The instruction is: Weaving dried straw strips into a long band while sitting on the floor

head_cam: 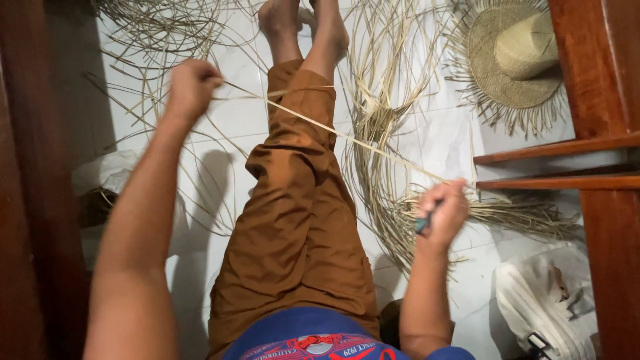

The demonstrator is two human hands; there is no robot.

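The left hand (191, 87) is closed in a fist around one end of a long, flat, pale straw strip (313, 124), raised above the left side of the lap. From that fist the strip runs taut and slanting across the person's legs, over the rust-brown trousers (293, 220), down to the right hand (443, 215). The right hand is curled shut too — it pinches the strip's other end and also grips a small teal-handled tool (423, 225), of which only a short piece shows between the fingers.

The legs stretch out along the white tiled floor (440, 140), bare feet (303, 23) crossed at the far end. Just past the right hand lies a bundle of loose pale straw strips (383, 113), tied near the middle and fanning out in long curves; part of it rests right under the hand. More loose strands (160, 27) are scattered on the floor beyond the left hand.

Farther right, near a reddish wooden furniture frame (593, 100), sits a woven straw hat with an unfinished fringed brim (517, 57) — its crown is up and the loose ends stick out all round. At the lower right a white plastic bag (543, 303) lies crumpled on the floor; what is in it cannot be made out. Another crumpled white bag (107, 175) lies at the left, beside a dark wooden panel (23, 200).
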